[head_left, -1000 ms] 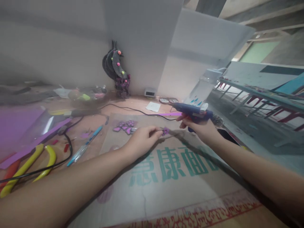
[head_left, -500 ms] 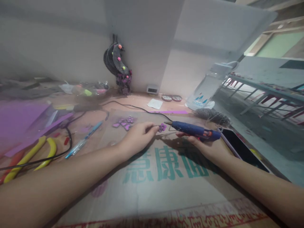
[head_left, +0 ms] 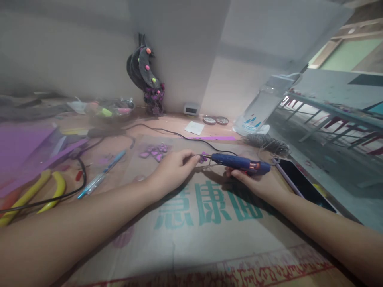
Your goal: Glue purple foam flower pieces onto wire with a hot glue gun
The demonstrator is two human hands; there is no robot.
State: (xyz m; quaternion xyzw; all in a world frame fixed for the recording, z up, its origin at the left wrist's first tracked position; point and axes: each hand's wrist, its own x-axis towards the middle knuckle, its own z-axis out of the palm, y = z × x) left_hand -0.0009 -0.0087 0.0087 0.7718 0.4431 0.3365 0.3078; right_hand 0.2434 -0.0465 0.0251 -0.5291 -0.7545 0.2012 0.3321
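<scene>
My left hand (head_left: 176,167) pinches a small purple flower (head_left: 204,158) between thumb and fingertips. Part of the flower is hidden behind the nozzle of a blue glue gun (head_left: 236,162). My right hand (head_left: 248,179) is closed round the glue gun's handle, and its nozzle points left, reaching the flower close to my left fingertips. Left of my left hand, several purple flower and heart-like cutouts (head_left: 155,151) lie on a printed sheet (head_left: 203,243) with green characters.
Yellow-handled pliers (head_left: 60,185) and a blue pen (head_left: 103,173) lie on the left by a black cord. A phone (head_left: 302,185), grey yarn (head_left: 266,144) and a water bottle (head_left: 260,105) are at right. A decorated grey crescent (head_left: 145,69) hangs behind.
The glue gun has moved left, so its nozzle now overlaps the flower instead of stopping just right of it. My left hand still holds the flower.
</scene>
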